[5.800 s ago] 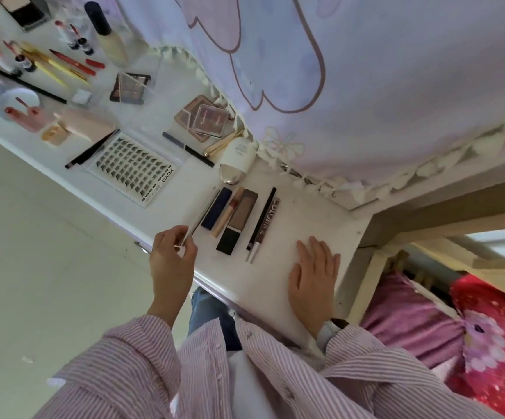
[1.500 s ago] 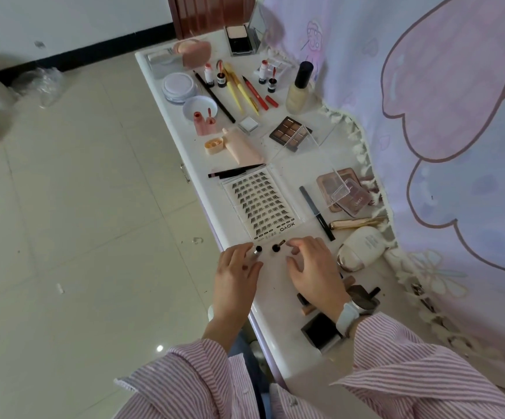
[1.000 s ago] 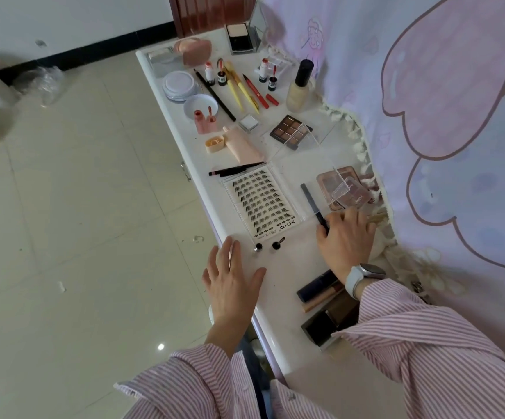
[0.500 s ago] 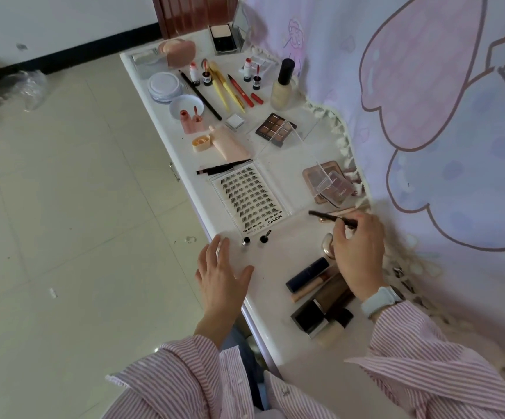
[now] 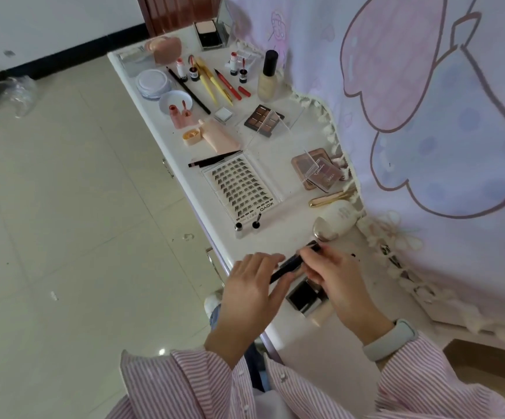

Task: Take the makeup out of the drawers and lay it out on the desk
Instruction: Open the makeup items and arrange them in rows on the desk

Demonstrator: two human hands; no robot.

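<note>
Both hands (image 5: 298, 279) hold one black makeup pencil (image 5: 294, 261) between them.

Soft, even daylight, a small glare spot on the floor (image 5: 161, 351), motion-blurred hands, wide-angle bending at edges.

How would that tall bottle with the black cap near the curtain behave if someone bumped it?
The tall bottle stands upright on a narrow base with a long black cap, so it would probably tip rather than slide. It looks like glass full of beige liquid, so likely heavy for its size and breakable. Once down, its rounded body might roll toward the red pencil.
</note>
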